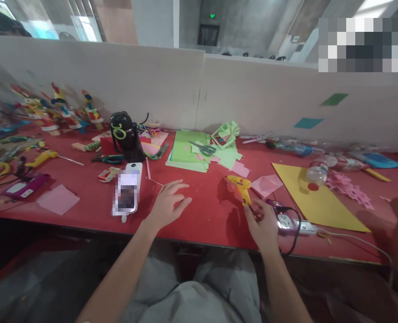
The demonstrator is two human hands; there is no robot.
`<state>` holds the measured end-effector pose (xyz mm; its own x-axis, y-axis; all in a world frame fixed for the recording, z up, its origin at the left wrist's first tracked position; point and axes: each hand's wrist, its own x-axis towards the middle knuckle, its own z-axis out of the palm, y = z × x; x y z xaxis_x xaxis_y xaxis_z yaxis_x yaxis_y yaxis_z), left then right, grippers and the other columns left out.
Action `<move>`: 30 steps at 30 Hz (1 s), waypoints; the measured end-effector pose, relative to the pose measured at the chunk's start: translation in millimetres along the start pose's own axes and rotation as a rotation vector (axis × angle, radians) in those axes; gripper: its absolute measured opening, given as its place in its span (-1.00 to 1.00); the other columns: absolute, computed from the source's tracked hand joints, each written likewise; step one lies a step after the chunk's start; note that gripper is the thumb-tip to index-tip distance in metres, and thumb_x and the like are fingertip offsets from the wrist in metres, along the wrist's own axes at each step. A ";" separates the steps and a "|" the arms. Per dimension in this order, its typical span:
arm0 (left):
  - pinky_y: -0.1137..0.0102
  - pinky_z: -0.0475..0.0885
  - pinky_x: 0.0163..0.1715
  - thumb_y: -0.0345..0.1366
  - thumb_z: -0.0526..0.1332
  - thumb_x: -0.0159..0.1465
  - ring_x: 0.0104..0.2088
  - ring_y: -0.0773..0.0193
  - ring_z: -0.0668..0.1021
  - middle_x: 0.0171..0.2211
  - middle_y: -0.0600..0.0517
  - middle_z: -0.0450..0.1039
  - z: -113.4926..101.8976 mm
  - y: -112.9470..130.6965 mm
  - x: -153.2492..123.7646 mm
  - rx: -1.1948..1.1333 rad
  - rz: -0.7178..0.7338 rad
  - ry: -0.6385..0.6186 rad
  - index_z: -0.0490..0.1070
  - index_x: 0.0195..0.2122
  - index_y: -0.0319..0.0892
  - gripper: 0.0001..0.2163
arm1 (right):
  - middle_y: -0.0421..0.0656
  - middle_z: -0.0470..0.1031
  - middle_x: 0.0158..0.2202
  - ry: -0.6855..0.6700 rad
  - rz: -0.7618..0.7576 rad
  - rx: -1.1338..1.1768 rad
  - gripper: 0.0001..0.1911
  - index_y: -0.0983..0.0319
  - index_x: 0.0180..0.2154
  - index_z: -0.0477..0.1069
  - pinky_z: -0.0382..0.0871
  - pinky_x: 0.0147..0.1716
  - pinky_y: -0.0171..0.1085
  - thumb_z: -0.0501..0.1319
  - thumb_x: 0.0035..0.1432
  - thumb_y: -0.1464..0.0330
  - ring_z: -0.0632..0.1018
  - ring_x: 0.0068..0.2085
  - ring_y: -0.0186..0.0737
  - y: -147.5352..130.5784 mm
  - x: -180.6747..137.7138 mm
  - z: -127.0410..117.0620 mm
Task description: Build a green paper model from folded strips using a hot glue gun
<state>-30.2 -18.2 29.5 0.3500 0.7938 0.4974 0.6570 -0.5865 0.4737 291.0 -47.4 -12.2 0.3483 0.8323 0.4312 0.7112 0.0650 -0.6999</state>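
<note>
My left hand (168,204) lies flat on the red table (205,211) with its fingers spread, holding nothing, just right of a white phone (128,193). My right hand (262,224) pinches the bottom of the handle of a yellow glue gun (239,185), where its black cord comes out. The gun rests on the table with its nozzle pointing left. A purple and white power strip (293,223) lies directly right of my right hand.
A green paper stack (187,152) with scissors (203,148) sits behind the hands, a black jug (124,134) to its left. A yellow sheet (315,199), a plastic bottle (316,172) and pink paper (266,184) lie right. Paper rockets (60,112) stand far left by the white partition (252,96).
</note>
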 end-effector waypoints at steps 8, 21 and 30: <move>0.16 0.46 0.05 -0.28 0.18 0.33 0.10 0.07 0.51 0.07 -0.14 0.45 55.9 -25.9 91.4 -0.194 -0.052 -0.013 0.42 -0.13 -0.14 -0.88 | -0.09 0.52 -0.47 -0.321 0.051 -0.330 -0.60 0.19 -0.18 0.48 0.32 -0.41 -0.19 0.17 0.11 0.04 0.50 -0.45 -0.08 3.0 51.8 7.7; 0.36 0.49 -0.20 -0.48 0.16 0.24 -0.27 0.30 0.55 -0.21 -0.03 0.47 80.7 -65.8 100.1 -0.396 -0.163 0.106 0.42 -0.27 -0.17 -0.89 | -0.06 0.59 -0.48 -0.228 0.206 -0.427 -0.75 0.17 -0.52 0.38 0.37 -0.38 -0.19 0.26 0.00 0.14 0.60 -0.40 -0.04 17.7 138.8 -6.2; 0.38 0.50 -0.26 -0.43 0.15 0.25 -0.26 0.29 0.54 -0.23 -0.03 0.48 82.7 -65.9 102.2 -0.414 -0.203 0.143 0.44 -0.28 -0.16 -0.90 | -0.15 0.41 -0.71 -0.354 0.446 -0.472 -0.89 0.22 -0.54 0.40 0.34 -0.45 -0.25 0.25 -0.01 0.41 0.57 -0.47 -0.08 40.9 203.7 8.0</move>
<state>17.5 114.9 -11.0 0.1280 0.8858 0.4460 0.3717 -0.4598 0.8065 386.2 129.2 42.4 0.5049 0.8571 -0.1025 0.7627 -0.4986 -0.4120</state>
